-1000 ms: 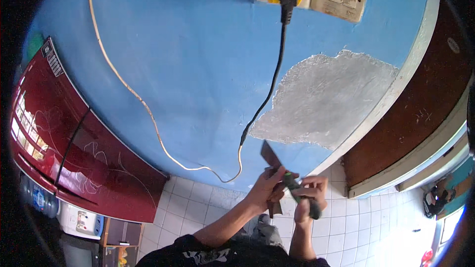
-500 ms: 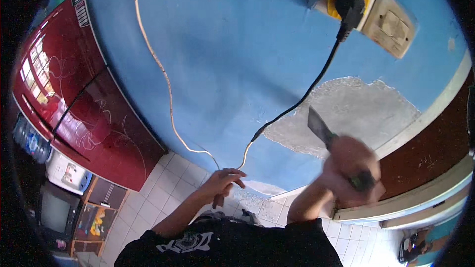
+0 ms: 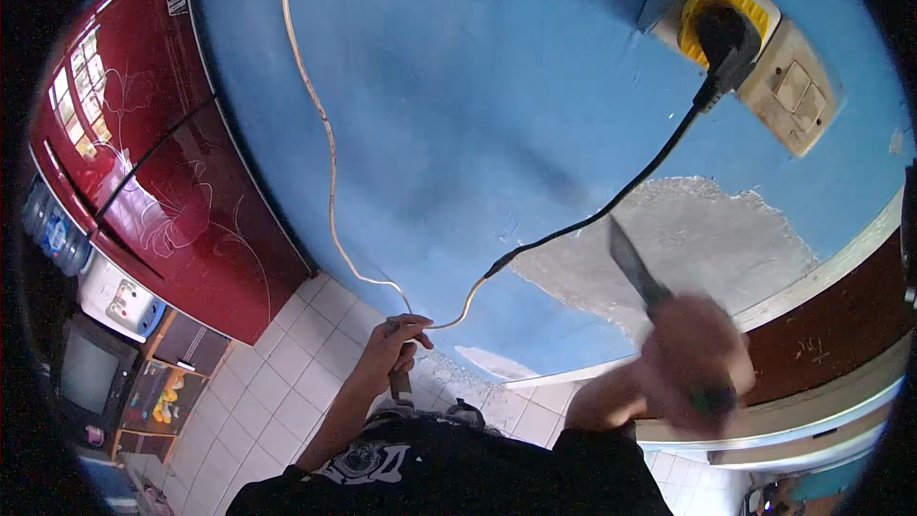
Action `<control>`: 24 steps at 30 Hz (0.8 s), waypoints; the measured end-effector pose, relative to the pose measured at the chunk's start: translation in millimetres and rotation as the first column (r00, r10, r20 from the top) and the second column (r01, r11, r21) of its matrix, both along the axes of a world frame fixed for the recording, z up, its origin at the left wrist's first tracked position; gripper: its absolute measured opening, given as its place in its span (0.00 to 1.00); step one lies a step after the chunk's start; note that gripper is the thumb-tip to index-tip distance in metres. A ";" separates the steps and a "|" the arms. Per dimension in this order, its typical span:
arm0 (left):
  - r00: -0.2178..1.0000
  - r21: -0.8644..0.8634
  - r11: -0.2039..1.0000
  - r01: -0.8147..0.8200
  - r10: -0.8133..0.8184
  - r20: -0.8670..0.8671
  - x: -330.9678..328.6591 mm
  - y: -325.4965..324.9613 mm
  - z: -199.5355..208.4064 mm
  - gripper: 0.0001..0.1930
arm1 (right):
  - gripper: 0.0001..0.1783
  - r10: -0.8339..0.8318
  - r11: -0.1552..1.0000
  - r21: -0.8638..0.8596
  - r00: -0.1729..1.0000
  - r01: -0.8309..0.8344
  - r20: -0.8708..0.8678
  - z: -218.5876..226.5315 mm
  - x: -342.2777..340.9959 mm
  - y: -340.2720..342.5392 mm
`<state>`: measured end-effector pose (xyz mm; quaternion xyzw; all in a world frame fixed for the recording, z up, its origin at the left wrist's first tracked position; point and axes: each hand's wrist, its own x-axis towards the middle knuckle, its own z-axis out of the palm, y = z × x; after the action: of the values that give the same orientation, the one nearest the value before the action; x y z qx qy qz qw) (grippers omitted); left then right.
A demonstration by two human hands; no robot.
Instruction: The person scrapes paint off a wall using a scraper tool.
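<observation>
My left hand (image 3: 394, 349) pinches the white cable (image 3: 445, 327) near the wall's foot, thumb and fingertips closed on it. Just under that hand a small brown, flat-looking piece (image 3: 400, 386) shows; I cannot tell whether it is held too. In my right hand (image 3: 695, 358), blurred by motion, is a scraper (image 3: 634, 262) with a dark metal blade and a green-and-black handle. Its blade points up and left, in front of the bare grey patch (image 3: 688, 229) on the blue wall (image 3: 458, 86). The white cable joins a black cord (image 3: 597, 217) running up to a plug.
Upper right, the black plug (image 3: 728, 38) sits in a yellow-rimmed socket beside a light switch (image 3: 800, 86). A red fridge (image 3: 181, 162) stands left, with a water dispenser (image 3: 119, 294) and a television (image 3: 94, 363) beyond. Paint flakes lie on the floor tiles (image 3: 277, 363) by the wall.
The view has shifted, so the socket sits farther right and lower. My left fingers have closed onto the cable, which they were beside before. The scraper's blade now appears narrower, its angle turned.
</observation>
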<state>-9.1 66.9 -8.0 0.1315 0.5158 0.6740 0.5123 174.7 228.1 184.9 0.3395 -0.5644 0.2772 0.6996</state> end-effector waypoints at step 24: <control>0.999 -0.027 1.000 0.004 -0.003 0.050 -5.9 3.8 -1.9 0.08 | 0.27 -0.056 0.997 -0.047 0.974 0.067 0.218 -6.0 9.9 8.0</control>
<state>-14.9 70.7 -9.9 0.1084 0.5116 0.6691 0.5281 184.6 236.2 178.9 0.2706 -0.6399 0.3058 0.6510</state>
